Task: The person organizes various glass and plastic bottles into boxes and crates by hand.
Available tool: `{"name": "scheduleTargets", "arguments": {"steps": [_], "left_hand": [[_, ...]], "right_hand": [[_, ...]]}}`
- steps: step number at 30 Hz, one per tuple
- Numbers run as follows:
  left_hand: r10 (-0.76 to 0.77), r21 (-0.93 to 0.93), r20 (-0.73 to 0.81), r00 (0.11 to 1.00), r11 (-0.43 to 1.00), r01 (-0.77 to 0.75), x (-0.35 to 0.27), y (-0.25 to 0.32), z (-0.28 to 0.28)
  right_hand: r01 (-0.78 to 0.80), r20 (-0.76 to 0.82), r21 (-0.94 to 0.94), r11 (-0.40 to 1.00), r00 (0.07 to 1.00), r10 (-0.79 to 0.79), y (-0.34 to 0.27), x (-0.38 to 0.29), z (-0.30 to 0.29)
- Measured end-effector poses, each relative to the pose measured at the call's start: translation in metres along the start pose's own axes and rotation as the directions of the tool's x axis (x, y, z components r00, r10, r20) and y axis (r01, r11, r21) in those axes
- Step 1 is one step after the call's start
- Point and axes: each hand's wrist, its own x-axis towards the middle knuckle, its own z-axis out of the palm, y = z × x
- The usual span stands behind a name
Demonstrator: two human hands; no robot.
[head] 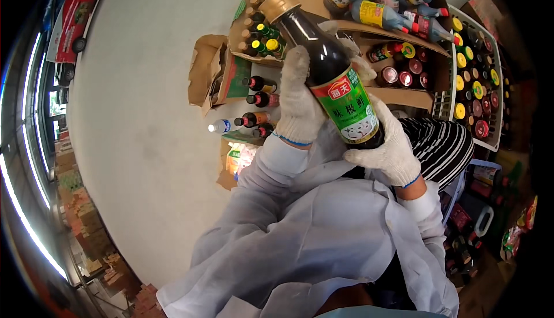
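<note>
A large dark soy sauce bottle with a gold cap and a green and red label is held up, tilted, before my chest. My left hand, in a white knit glove, grips its left side near the shoulder. My right hand, gloved the same way, holds the bottle's lower right side, its thumb by the base. Pale cloth or glove-like material shows behind the bottle; what it is I cannot tell. The bottle's back is hidden.
Beyond stand a cardboard box of capped bottles, a box of red-lidded jars and a pile of plastic bottles. A white crate of bottles stands right. Several small bottles and a water bottle lie left, near an open carton.
</note>
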Motion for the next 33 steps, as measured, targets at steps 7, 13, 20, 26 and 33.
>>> {"name": "scheduleTargets", "arguments": {"steps": [7, 13, 20, 26, 33], "left_hand": [[-0.091, 0.22, -0.026, 0.996, 0.971, 0.094, 0.003, 0.032, -0.007], [0.208, 0.385, -0.055, 0.977, 0.907, -0.171, -0.015, 0.082, -0.011], [0.464, 0.687, -0.332, 0.821, 0.716, -0.126, -0.023, 0.102, -0.08], [0.452, 0.742, -0.505, 0.735, 0.663, 0.102, -0.037, 0.048, -0.156], [0.292, 0.519, -0.789, 0.541, 0.789, 0.33, -0.061, -0.014, -0.233]], "right_hand": [[0.083, -0.164, -0.31, 0.947, 0.977, -0.14, 0.004, -0.001, 0.003], [0.123, -0.214, -0.04, 0.992, 0.968, -0.129, 0.017, -0.008, -0.008], [-0.041, -0.508, 0.084, 0.996, 0.858, 0.078, 0.046, -0.038, -0.056], [-0.1, -0.561, 0.057, 0.993, 0.82, 0.115, 0.057, -0.055, -0.062], [-0.142, -0.601, 0.035, 0.989, 0.788, 0.134, 0.055, -0.06, -0.058]]}}
